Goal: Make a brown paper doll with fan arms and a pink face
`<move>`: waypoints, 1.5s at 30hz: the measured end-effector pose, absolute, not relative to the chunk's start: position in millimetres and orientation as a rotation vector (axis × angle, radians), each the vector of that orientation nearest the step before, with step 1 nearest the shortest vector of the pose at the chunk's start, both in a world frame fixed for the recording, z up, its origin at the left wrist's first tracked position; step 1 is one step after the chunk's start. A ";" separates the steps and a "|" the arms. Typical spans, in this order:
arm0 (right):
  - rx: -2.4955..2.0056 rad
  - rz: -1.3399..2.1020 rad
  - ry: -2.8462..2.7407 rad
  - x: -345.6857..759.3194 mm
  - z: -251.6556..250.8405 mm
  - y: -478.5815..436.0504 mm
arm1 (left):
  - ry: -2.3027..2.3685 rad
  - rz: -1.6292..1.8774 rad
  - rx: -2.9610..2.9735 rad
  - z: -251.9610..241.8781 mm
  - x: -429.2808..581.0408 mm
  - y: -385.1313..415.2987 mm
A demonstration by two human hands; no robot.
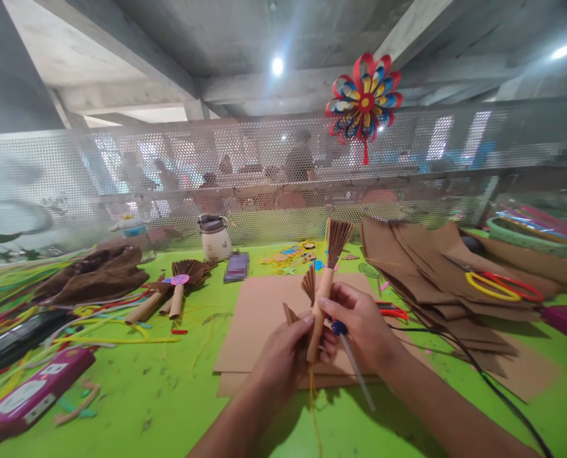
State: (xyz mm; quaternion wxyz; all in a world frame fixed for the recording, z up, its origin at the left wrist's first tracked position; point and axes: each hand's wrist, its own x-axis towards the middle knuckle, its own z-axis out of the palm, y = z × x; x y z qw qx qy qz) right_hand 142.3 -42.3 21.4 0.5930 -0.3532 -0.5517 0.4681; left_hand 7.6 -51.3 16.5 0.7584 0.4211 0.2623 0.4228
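My left hand (283, 353) grips the lower end of a rolled brown paper stick (322, 299) that has fanned, pleated brown paper at its top (337, 236) and small pleated pieces at its side. My right hand (360, 321) is closed round the stick's middle and also holds a thin tool with a blue grip and grey shaft (353, 362) pointing down to the right. Both hands hover over a sheet of brown cardboard (257, 318) on the green table (159, 407).
Two similar paper-fan sticks (176, 289) lie at the left beside a brown heap (90, 273). Stacked brown paper strips (421, 267) with yellow and red scissors (498, 284) lie at the right. A pink box (35, 391), a white jar (215, 238), coloured strips, a black cable (493, 388) and a mesh screen surround them.
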 end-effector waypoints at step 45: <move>-1.088 0.794 -1.396 151.2 -3.4 -19.3 | 0.836 1.203 1.123 0.3 -0.5 -26.2</move>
